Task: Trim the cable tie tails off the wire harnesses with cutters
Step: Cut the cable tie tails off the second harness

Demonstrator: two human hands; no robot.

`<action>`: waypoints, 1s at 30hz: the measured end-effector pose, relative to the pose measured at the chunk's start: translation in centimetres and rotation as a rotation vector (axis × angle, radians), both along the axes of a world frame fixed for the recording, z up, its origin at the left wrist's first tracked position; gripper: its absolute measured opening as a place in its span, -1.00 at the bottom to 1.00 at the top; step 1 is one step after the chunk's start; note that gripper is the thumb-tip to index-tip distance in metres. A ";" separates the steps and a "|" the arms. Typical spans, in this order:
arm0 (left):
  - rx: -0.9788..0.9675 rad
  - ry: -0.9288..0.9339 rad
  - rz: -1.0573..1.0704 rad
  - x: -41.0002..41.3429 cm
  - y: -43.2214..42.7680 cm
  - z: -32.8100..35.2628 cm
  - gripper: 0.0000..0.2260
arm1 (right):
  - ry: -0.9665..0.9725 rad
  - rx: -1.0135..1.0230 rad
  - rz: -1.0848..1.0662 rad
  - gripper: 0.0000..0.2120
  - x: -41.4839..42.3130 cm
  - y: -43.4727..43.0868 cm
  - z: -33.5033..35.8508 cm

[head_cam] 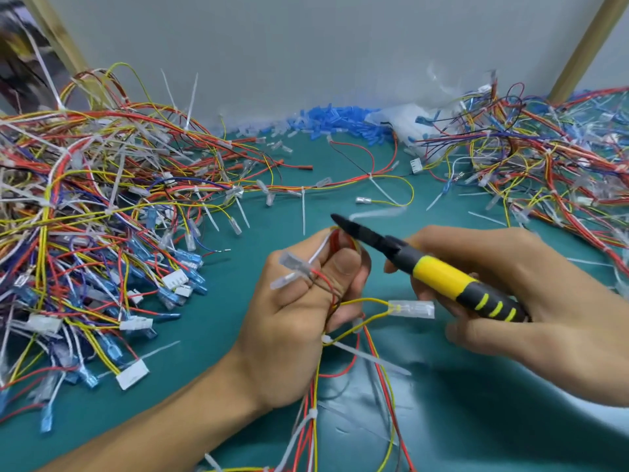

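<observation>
**Wire harness [372, 349] being presented to cutters [442, 277]**

The left hand [299, 318] is clamping its grip on the bundled wires above the desk [221, 338], probably steadying a tie tail [371, 357] for cutting. The right hand [551, 301] is wrapping its grip round the handles, with the blades hovering just beside.
</observation>
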State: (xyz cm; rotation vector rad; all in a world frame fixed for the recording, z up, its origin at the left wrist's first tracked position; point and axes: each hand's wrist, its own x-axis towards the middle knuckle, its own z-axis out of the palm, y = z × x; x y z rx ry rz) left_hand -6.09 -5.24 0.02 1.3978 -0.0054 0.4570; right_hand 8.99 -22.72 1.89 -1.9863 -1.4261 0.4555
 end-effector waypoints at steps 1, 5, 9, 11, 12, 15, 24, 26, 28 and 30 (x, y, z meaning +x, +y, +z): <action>-0.004 -0.006 0.007 0.0 0.1 -0.2 -0.81 | 0.028 -0.055 0.020 -0.54 0.4 0.3 -0.4; 0.139 -0.015 0.003 -0.1 0.6 -0.5 -0.69 | -0.020 0.004 -0.048 -0.61 1.2 0.7 -2.7; 0.194 -0.014 0.024 0.1 0.8 -0.8 -0.69 | 0.114 0.070 -0.076 -0.66 0.1 0.1 -3.3; 0.227 -0.019 0.017 0.1 0.9 -0.8 -0.69 | 0.086 -0.002 -0.098 -0.75 1.1 1.4 -2.5; 0.225 -0.024 0.010 0.0 0.9 -0.8 -0.70 | 0.085 -0.094 -0.095 -0.86 1.7 2.1 -2.5; 0.238 -0.018 0.042 0.1 0.9 -0.8 -0.70 | -0.012 -0.187 -0.164 -0.91 1.8 3.0 -2.9; 0.309 -0.039 0.078 -0.1 1.4 0.0 -0.75 | -0.462 0.181 -0.169 -0.67 -1.8 0.3 0.5; 0.372 -0.021 0.143 0.2 1.3 -0.1 -0.77 | -0.460 0.172 -0.180 -0.64 -2.1 0.0 0.4; 0.443 -0.039 0.202 0.3 1.1 0.0 -0.85 | -0.461 0.169 -0.177 -0.62 -2.0 0.0 0.6; 0.581 -0.029 0.284 0.2 0.8 0.2 -0.84 | -0.472 0.184 -0.165 -0.63 -2.0 0.0 0.5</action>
